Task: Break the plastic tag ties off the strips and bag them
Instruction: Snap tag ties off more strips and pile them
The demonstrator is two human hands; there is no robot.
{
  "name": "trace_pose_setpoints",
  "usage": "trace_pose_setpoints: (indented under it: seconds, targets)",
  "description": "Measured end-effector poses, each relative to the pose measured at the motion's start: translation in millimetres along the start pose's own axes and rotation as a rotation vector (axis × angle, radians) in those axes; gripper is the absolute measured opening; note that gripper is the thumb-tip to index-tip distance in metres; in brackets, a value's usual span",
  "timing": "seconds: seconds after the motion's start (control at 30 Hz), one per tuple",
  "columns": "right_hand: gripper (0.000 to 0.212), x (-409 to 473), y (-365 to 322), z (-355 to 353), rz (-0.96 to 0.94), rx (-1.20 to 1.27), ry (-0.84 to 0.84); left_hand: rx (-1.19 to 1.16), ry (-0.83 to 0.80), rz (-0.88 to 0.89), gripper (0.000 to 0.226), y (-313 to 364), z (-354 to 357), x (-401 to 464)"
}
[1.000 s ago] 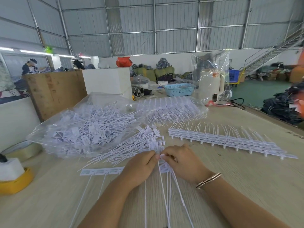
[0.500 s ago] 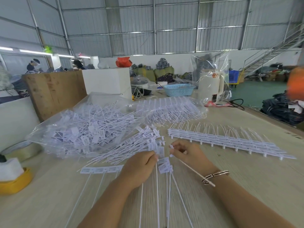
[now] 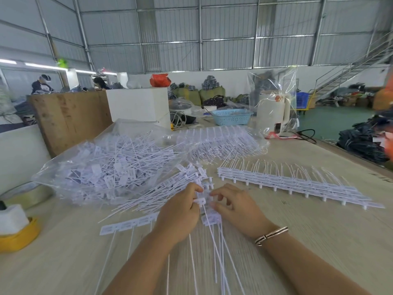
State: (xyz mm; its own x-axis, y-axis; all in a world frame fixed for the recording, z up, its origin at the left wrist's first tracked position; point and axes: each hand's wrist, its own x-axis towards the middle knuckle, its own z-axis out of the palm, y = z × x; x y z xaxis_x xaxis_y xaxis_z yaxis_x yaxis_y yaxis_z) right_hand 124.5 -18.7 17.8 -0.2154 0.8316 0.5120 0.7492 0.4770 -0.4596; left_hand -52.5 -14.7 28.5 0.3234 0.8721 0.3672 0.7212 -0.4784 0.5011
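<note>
A strip of white tag ties [image 3: 127,225] lies on the table in front of me, its thin tails running toward me. My left hand [image 3: 180,211] pinches the head of one tie at the strip's right end. My right hand [image 3: 236,206] hovers just right of it with curled fingers touching the white heads; whether it holds one is unclear. A loose pile of broken-off ties [image 3: 170,188] lies beyond my hands. A clear plastic bag [image 3: 106,167] full of ties sits at the left. More unbroken strips [image 3: 297,184] lie stacked at the right.
A yellow tape roll with a white block [image 3: 14,228] and a clear tape roll [image 3: 27,192] sit at the far left. A second clear bag of strips [image 3: 223,141], a blue basket [image 3: 231,117], white boxes [image 3: 138,107] and a white appliance in plastic [image 3: 272,111] stand farther back.
My right hand pulled a tie away to the right half a second ago; it is now back at the strip beside my left hand with no long tie in it.
</note>
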Motion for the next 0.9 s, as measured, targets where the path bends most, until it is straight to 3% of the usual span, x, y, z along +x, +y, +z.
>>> trace_pose_setpoints:
  seconds: [0.07,0.2,0.37,0.6,0.73,0.9]
  targets:
    - [0.025,-0.8,-5.2,-2.6,-0.051,0.076,0.032,-0.037,-0.014,0.017,0.029,1.1,2.2,-1.5]
    - [0.03,-3.6,-16.7,0.4,-0.169,0.129,-0.057,-0.115,-0.006,0.075,0.034,2.2,7.3,-1.6]
    - [0.037,-2.7,-17.4,2.7,-0.132,0.087,-0.101,-0.163,0.03,0.086,0.046,1.4,8.1,-0.7]
    - [0.022,-0.4,-10.5,2.1,-0.092,-0.006,0.01,0.153,0.077,0.118,0.011,-2.9,2.9,2.6]
    - [0.023,-1.6,-7.2,0.6,-0.113,-0.012,-0.016,0.181,0.062,-0.002,0.029,-9.5,4.5,2.8]
    - [0.022,-0.2,-9.3,0.5,-0.135,-0.127,-0.038,-0.033,0.026,-0.048,0.036,-10.7,7.3,3.3]
